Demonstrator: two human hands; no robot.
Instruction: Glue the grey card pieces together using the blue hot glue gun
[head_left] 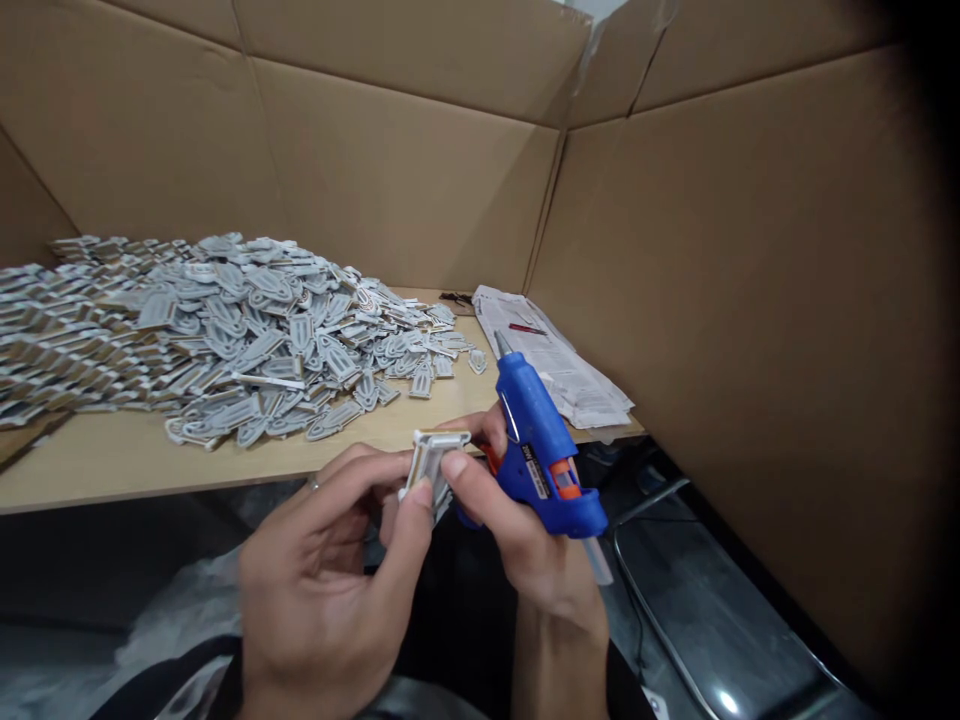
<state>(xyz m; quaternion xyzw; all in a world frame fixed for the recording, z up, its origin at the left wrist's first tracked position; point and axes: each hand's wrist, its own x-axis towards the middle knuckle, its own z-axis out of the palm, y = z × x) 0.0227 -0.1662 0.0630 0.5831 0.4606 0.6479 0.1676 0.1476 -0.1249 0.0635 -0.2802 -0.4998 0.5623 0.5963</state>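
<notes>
Between the thumb and fingers of my left hand (pixel 322 570) is a small grey-and-white plastic piece with gold edging (pixel 433 458). It is held upright in front of me, just short of the table's front edge. My right hand (pixel 517 520) is closed around a blue hot glue gun (pixel 536 430), whose metal nozzle points up and away. The thumb of that same hand presses on the right side of the plastic piece. A clear glue stick (pixel 598 560) sticks out of the gun's rear. The gun's handle and trigger are mostly hidden by my fingers.
A large heap of similar grey pieces (pixel 262 320) covers the table's left and middle, with stacked rows (pixel 82 340) at far left. Folded newspaper (pixel 555 360) with a red pen (pixel 527 328) lies at right. Cardboard walls (pixel 405 180) enclose the table. A metal-framed chair (pixel 705 590) stands lower right.
</notes>
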